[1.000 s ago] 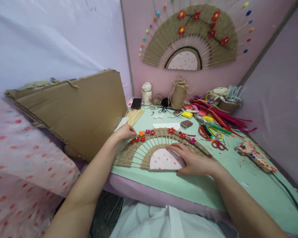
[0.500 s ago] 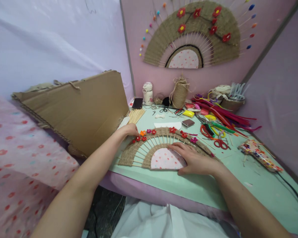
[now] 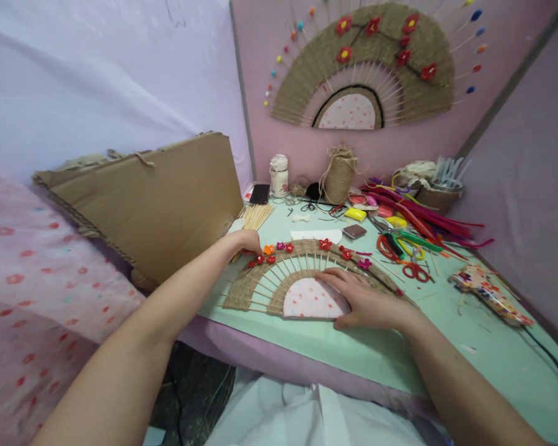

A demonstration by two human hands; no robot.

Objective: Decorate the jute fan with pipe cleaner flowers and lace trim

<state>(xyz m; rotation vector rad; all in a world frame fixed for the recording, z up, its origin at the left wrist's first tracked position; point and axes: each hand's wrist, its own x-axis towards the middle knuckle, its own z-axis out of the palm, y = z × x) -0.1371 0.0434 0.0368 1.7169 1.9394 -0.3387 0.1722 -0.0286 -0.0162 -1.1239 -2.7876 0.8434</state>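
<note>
Head view: the woven fan (image 3: 304, 298) lies on the surface (image 3: 372, 359), its right part beneath the right hand (image 3: 363, 296), loosely spread. The left hand (image 3: 248, 240) curls at the fan's upper-left edge, beside one orange flower (image 3: 269, 249) — fingertips hidden, so any hold I cannot tell. A second fan (image 3: 376, 46) hangs above — topmost sticks cut off.

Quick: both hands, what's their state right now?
Left hand: curled by the red flowers; grip can't be told.
Right hand: open, resting on the fan.
</note>
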